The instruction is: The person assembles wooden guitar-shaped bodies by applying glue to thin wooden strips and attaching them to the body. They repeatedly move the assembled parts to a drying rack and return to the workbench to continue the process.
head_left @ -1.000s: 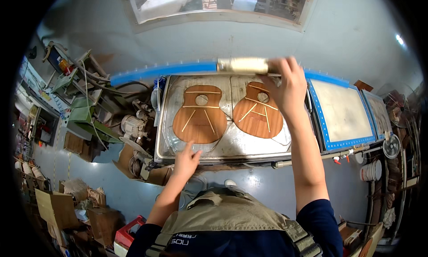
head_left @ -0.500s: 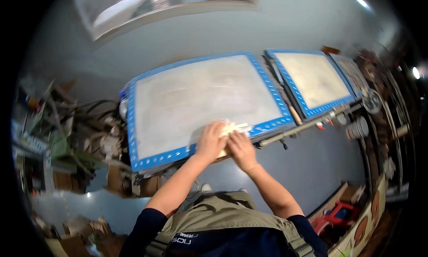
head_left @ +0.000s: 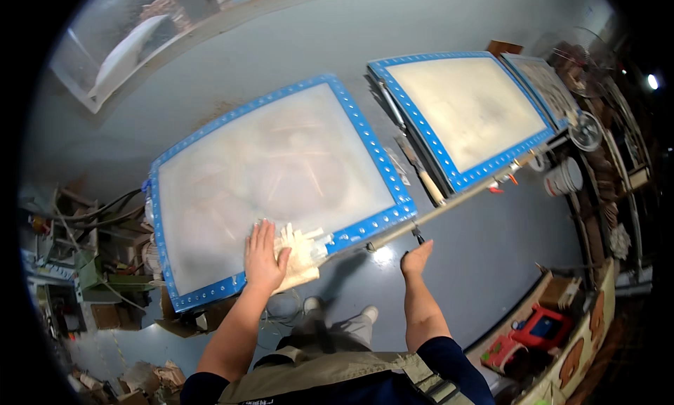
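A translucent whitish sheet (head_left: 210,215) is held in a large blue frame with riveted edges (head_left: 365,226). My left hand (head_left: 264,261) lies flat over the frame's front edge, its fingers stretched onto the sheet. Beside its thumb, cream-coloured work gloves (head_left: 302,256) hang over the same edge. Off the frame's right front corner, my right hand (head_left: 415,260) is closed on a small black lever-like handle (head_left: 419,235); most of its grip is hidden by the fingers.
A second blue frame (head_left: 439,152) with a cream sheet stands to the right, a greyer panel (head_left: 544,89) beyond it. Between the frames lies a wooden-handled tool (head_left: 430,186). A white bucket (head_left: 564,177) and a red object (head_left: 540,328) are at right; cluttered machinery (head_left: 98,264) at left.
Both hands were together on the gloves at the frame's edge. My right hand has left them and moved right to the black handle; my left hand now lies flat beside the gloves.
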